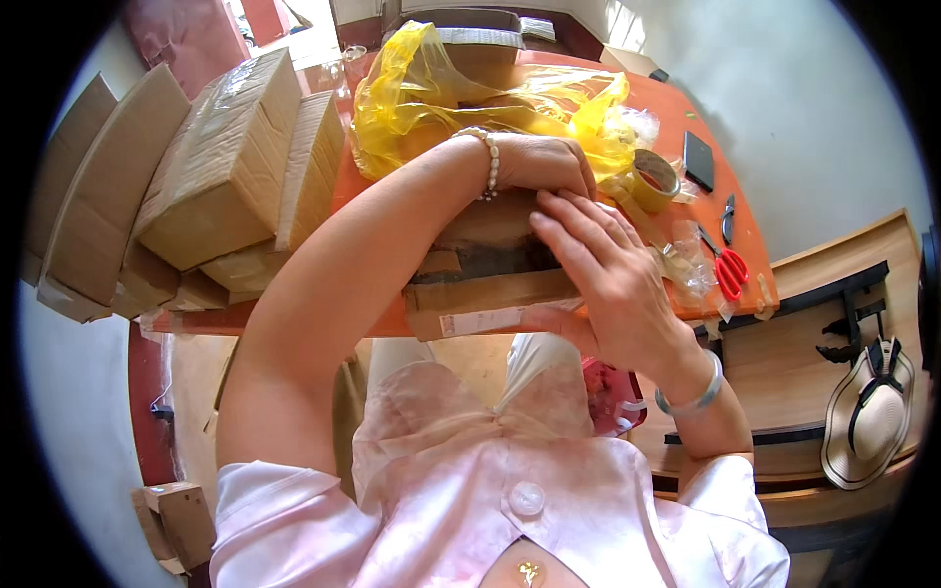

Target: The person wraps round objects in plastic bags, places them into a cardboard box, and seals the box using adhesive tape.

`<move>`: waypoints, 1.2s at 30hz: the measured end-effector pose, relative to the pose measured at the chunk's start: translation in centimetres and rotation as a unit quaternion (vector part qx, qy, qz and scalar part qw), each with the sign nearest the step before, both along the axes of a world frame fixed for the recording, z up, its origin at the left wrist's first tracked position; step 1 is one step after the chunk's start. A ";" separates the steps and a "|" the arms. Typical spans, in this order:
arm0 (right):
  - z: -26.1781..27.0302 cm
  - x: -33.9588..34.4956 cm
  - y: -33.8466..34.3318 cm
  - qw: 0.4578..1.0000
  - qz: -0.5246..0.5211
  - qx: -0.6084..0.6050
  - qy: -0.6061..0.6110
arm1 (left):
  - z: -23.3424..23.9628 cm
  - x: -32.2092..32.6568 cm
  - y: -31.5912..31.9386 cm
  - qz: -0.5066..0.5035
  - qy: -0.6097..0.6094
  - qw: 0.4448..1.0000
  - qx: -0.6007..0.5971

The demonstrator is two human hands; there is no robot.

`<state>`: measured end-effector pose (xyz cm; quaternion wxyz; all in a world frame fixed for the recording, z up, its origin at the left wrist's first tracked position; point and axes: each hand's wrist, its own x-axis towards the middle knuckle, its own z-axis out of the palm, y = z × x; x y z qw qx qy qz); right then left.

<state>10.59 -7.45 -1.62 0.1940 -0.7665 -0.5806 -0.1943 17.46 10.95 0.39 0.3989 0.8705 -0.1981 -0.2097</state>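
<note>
A cardboard box (489,220) with a dark patch and a strip of brown tape on top lies at the table's front edge. On its front face is a white label (481,321) with writing. My left hand (544,163), a pearl bracelet at the wrist, reaches across to the box's far right part. Its fingers curl down there, and their tips are hidden. My right hand (606,272) grips the box's right end, thumb along the front and fingers over the top, close against the left hand. A yellow plastic bag (412,110) lies crumpled just behind the box.
Cardboard boxes (220,162) crowd the table's left side. On the right lie a roll of tape (656,181), a dark flat object (698,162), a folding knife or cutter (728,219), red-handled scissors (730,273) and clear plastic scraps (687,264). A straw hat (871,419) hangs at far right.
</note>
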 end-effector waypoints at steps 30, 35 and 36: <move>-4.0 -0.1 1.0 0.918 -0.059 0.280 0.275 | -9.2 -17.6 0.2 0.426 -0.425 0.777 -0.183; -5.4 -0.3 1.5 0.860 -0.068 0.367 0.348 | -9.8 -16.5 0.9 0.442 -0.377 0.770 -0.264; -5.7 -0.2 1.5 0.862 -0.061 0.367 0.343 | -9.0 -16.7 0.7 0.448 -0.362 0.773 -0.267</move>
